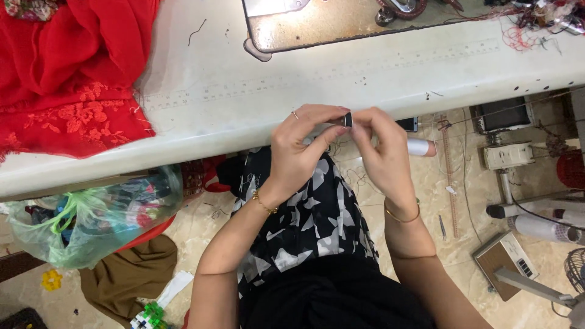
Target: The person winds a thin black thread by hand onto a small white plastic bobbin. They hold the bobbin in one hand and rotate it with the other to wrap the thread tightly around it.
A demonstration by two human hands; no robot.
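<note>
Seen from the head camera, both hands meet just in front of the near edge of a long white sewing table (pixel 341 79). The left hand (pixel 301 149) and the right hand (pixel 381 152) pinch a small dark object (pixel 347 120) between their fingertips; both are closed on it, the left thumb and forefinger from one side and the right fingers from the other. The object is too small to tell what kind of thing it is; it sits in the air at table-edge height, above the lap. Each wrist carries a thin gold bracelet, and the left hand wears a ring. Below the hands lies a black garment with white patches (pixel 304 225) across the person's lap. On the table's left end rests a heap of red embroidered fabric (pixel 67 73), hanging over the edge. At the table's far side sits the metal base plate of a sewing machine (pixel 341 24), with a tangle of red threads (pixel 530 24) to its right. Under the table on the left stands a clear greenish plastic bag (pixel 97 216) stuffed with colourful items, and a brown cloth (pixel 131 277) lies on the marbled floor beside it. A white thread cone (pixel 420 147) lies just beyond the right hand, low down.
</note>
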